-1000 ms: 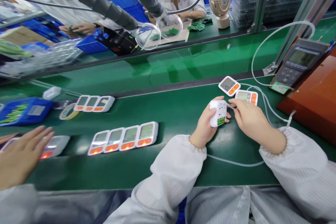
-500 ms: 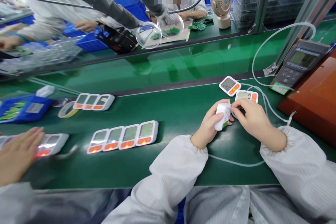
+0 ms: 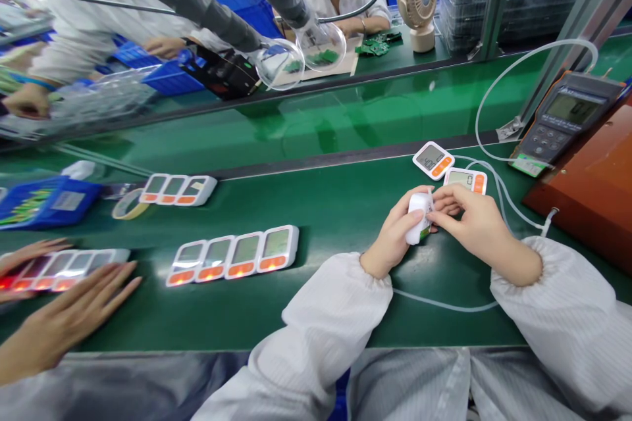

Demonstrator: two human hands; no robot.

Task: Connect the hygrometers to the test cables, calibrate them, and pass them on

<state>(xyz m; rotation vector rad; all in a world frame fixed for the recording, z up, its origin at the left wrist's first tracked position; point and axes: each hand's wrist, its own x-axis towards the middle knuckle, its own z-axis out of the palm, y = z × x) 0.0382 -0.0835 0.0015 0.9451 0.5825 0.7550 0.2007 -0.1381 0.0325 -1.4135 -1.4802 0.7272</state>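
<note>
My left hand is wrapped around a small white electronic monitor, held on edge above the green bench with its screen turned out of sight. A bit of green shows at the monitor's lower end. The fingertips of my right hand are pinched together against the monitor's right side; what they hold there is hidden. Just behind my hands lie two like monitors with orange buttons, one showing digits and another partly covered by my right hand. A thin clear tube runs under my forearms.
Left of my hands lies a row of lit monitors, with another row behind. A co-worker's hand rests by further monitors. At right stand a pressure meter and an orange-brown box. A blue tray sits far left.
My right fingers have moved slightly left, closer against the monitor. The co-worker's hand at left has shifted right and toward the bench's front edge, and a second hand shows there.
</note>
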